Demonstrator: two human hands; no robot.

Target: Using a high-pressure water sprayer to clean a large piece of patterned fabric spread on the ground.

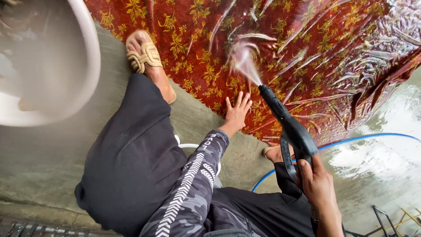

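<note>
Head view shows a black spray gun (287, 125) pointing down at a big red rug with yellow flowers (307, 48). Water shoots from its tip onto the rug, just above the left hand (238, 112). The gun looks hard and stiff, and it is wet, so it may be slippery. The thick handle at the back end looks like the best place to hold it. The right hand (318, 184) is closed around that handle. The left hand is open and flat, fingers spread, pressing on the near edge of the rug. The rug looks soft, floppy and soaked, so it is likely heavy. A blue hose (351, 140) curves over the wet concrete floor (48, 162) beside the rug. One foot in a tan sandal (142, 52) rests on the rug's edge. A white tub (90, 57) stands to the left of the rug.
</note>
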